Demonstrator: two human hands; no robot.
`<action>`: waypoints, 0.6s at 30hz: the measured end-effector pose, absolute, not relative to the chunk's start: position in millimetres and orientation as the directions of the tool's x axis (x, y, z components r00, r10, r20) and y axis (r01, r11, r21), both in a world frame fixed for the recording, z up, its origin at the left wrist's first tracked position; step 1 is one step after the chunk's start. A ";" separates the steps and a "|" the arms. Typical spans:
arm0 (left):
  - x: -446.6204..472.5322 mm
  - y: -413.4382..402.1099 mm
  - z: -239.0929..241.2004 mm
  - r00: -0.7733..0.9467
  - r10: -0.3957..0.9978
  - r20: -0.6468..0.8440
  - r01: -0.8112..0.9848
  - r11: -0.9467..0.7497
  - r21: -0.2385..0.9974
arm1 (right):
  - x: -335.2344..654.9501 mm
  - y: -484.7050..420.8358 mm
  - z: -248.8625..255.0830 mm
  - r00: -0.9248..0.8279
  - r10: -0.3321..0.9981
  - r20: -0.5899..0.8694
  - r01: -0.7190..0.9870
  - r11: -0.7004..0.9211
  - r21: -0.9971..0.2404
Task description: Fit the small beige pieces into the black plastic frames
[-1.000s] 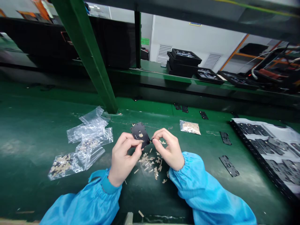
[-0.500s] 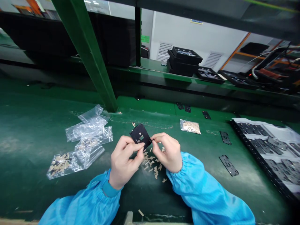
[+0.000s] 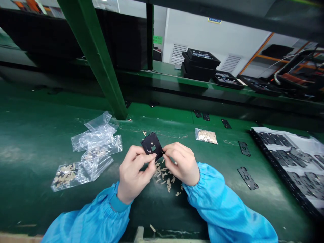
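A black plate with small cut-outs [image 3: 152, 145] is tilted up between my hands above the green bench. My left hand [image 3: 136, 170] pinches its lower edge between thumb and fingers. At the plate's right corner, my right hand [image 3: 182, 163] has thumb and forefinger closed together; whether they grip the corner or a tiny part there is hidden. Loose small tan pieces [image 3: 169, 184] lie scattered on the bench beneath both hands. One more tan piece [image 3: 144, 133] rests just behind the plate.
Clear plastic bags [image 3: 96, 141] lie at left, one bag [image 3: 65, 175] holding tan pieces. Behind my right hand is a full bag [image 3: 206, 136]. Black plates [image 3: 247, 178] lie at right beside a tray [image 3: 268, 162] of similar plates. A green post [image 3: 101, 64] rises at the back.
My right hand has shifted very slightly, its fingers still at the plate's right corner. The plate and my left hand hold nearly the same pose; the whole view has moved a little.
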State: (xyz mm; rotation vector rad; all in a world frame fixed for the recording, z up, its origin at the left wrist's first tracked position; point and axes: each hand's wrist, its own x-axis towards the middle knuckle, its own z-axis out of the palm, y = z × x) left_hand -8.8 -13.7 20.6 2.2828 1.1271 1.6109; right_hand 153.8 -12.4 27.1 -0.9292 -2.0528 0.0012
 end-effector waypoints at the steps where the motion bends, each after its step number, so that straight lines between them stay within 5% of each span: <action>1: -8.8 -13.3 20.8 0.150 0.628 0.764 0.493 -0.717 0.493 | 154.9 -12.0 28.7 -0.371 0.610 0.700 0.607 0.730 -0.315; 7: -9.2 -11.1 20.4 0.151 0.615 0.774 0.472 -0.733 0.490 | 159.0 -10.0 33.1 -0.419 0.614 0.669 0.568 0.752 -0.335; 18: -12.4 -12.5 20.6 0.179 0.594 0.784 0.459 -0.756 0.467 | 159.4 -7.4 37.7 -0.264 0.886 0.382 0.239 0.443 -0.864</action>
